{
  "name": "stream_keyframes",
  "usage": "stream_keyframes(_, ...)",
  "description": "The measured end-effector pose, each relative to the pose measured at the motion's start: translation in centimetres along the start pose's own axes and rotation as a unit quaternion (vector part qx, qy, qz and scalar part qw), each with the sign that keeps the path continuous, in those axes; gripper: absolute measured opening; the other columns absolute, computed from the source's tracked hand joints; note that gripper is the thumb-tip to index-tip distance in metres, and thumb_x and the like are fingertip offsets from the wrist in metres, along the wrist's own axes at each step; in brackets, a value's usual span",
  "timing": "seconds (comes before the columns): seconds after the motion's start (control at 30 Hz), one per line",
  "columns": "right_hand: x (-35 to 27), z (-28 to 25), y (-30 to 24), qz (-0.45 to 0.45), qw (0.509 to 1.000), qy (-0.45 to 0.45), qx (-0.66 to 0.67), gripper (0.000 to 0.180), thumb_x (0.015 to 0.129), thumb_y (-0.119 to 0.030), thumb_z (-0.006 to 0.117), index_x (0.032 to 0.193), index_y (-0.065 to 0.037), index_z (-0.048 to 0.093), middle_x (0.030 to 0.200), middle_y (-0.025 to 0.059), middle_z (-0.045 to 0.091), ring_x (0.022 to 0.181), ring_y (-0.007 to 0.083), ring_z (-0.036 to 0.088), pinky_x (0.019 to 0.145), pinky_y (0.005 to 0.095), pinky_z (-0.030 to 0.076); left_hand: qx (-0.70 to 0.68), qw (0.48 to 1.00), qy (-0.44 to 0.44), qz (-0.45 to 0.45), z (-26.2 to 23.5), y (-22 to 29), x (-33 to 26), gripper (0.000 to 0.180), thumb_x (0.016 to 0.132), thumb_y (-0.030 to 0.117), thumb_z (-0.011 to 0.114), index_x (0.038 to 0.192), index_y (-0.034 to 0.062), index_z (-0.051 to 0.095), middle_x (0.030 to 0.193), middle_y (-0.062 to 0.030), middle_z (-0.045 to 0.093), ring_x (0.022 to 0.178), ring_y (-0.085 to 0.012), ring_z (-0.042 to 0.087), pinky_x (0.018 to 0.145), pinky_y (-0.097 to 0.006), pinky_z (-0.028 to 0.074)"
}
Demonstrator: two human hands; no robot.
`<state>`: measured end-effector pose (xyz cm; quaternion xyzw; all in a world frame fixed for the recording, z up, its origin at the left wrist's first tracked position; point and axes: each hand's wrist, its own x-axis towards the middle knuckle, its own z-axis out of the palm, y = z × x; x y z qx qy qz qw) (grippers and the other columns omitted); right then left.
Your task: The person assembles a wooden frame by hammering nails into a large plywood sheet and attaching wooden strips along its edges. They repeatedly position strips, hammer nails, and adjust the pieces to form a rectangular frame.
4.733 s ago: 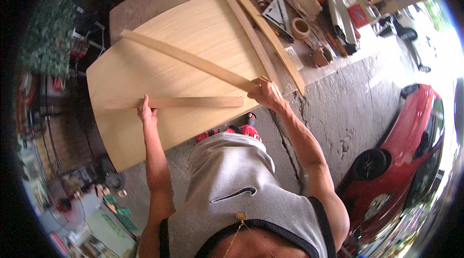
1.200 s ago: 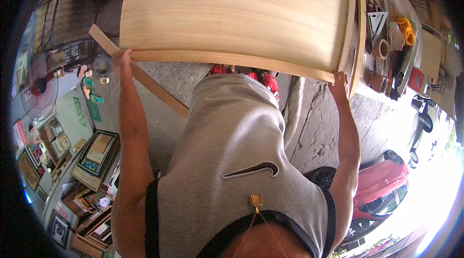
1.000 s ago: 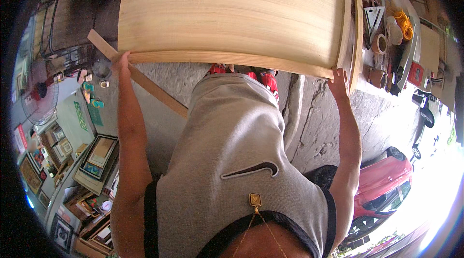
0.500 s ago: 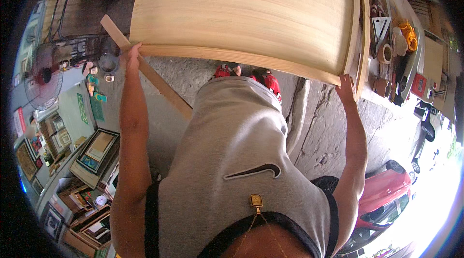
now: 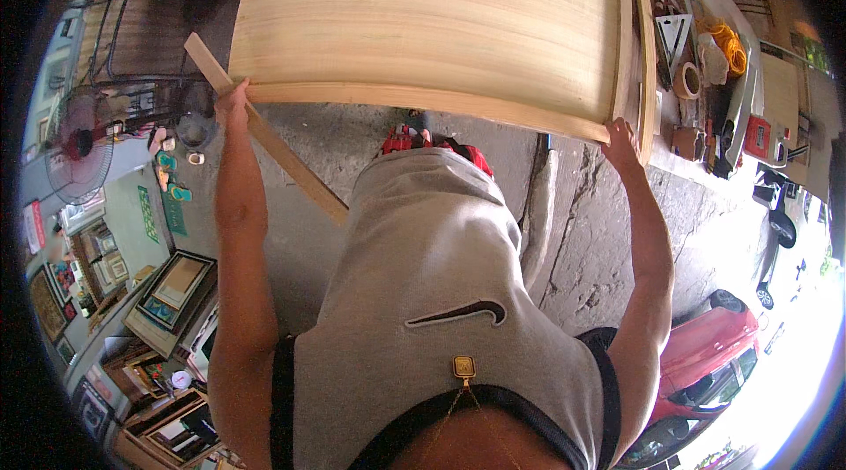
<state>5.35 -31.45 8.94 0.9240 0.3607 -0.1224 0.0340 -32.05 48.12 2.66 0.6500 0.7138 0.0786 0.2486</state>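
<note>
A large pale wooden panel spreads out in front of me. A wooden strip runs along its near edge, and another runs along its right side. At the near left corner my left hand is closed round the panel's edge. A loose wooden slat slants past that hand toward my body; whether my fingers also hold it is hidden. My right hand grips the near right corner, its thumb side out of sight. A second long strip lies just beyond the panel's right side.
On the right, a bench bears a triangular square, a tape roll and a yellow cord coil. A fan stands at left, above stacked picture frames. A red car is parked at lower right.
The panel has shifted slightly left in view, and both hands have moved with it, still on its corners. The slat keeps nearly the same slant beside my left hand.
</note>
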Motion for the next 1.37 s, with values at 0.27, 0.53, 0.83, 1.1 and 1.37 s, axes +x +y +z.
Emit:
stream_keyframes(0.27,-0.6,-0.1,-0.5,0.002,0.999,0.048,-0.007,0.05,0.064,-0.011,0.074,0.111,-0.007,0.056,0.104,0.0126,0.052,0.1,0.0329,0.055,0.083,0.0436,0.051,-0.005,0.998,0.053,0.045,-0.7,-0.7,1.0,0.092,0.053,0.063,0.079,0.113,-0.005,0.063,0.118,-0.0206,0.062,0.105,-0.0334,0.062,0.09,-0.038,0.05)
stream_keyframes(0.53,-0.2,1.4,0.8,0.034,0.998,0.046,-0.024,0.052,0.061,-0.013,0.079,0.108,-0.01,0.06,0.101,0.0119,0.055,0.099,0.0324,0.056,0.083,0.0419,0.05,0.062,0.99,-0.053,0.113,-3.5,0.8,-2.8,0.075,0.062,0.056,0.079,0.109,-0.0014,0.066,0.105,-0.0163,0.067,0.101,-0.0262,0.063,0.085,-0.036,0.048)
stream_keyframes(0.83,5.3,-3.5,-16.1,0.103,0.979,0.155,0.087,0.07,0.062,-0.013,0.081,0.125,-0.008,0.052,0.119,0.0125,0.056,0.112,0.0302,0.052,0.098,0.0416,0.042,0.024,0.979,-0.149,0.135,-14.3,8.5,1.6,0.076,0.063,0.07,0.071,0.099,0.0022,0.07,0.094,-0.0153,0.069,0.091,-0.0281,0.066,0.078,-0.037,0.049)
stream_keyframes(1.1,18.6,-9.8,-63.1,-0.182,0.847,0.019,0.5,0.059,0.071,-0.029,0.081,0.121,-0.007,0.058,0.118,0.016,0.059,0.113,0.0311,0.055,0.097,0.04,0.046,-0.1,0.963,-0.126,0.215,-6.2,31.3,9.8,0.068,0.065,0.083,0.056,0.058,0.0153,0.052,0.069,-0.0047,0.057,0.062,-0.0158,0.052,0.052,-0.036,0.038)
stream_keyframes(1.37,25.2,-12.9,-71.6,-0.014,0.674,-0.127,0.727,0.095,0.07,-0.027,0.083,0.146,-0.016,0.026,0.128,0.0172,0.052,0.107,0.0337,0.059,0.088,0.0412,0.052,0.086,0.918,-0.223,0.317,4.1,39.6,13.7,0.106,0.066,0.084,0.051,0.128,-0.0018,0.052,0.13,-0.0222,0.054,0.117,-0.038,0.054,0.098,-0.041,0.045)
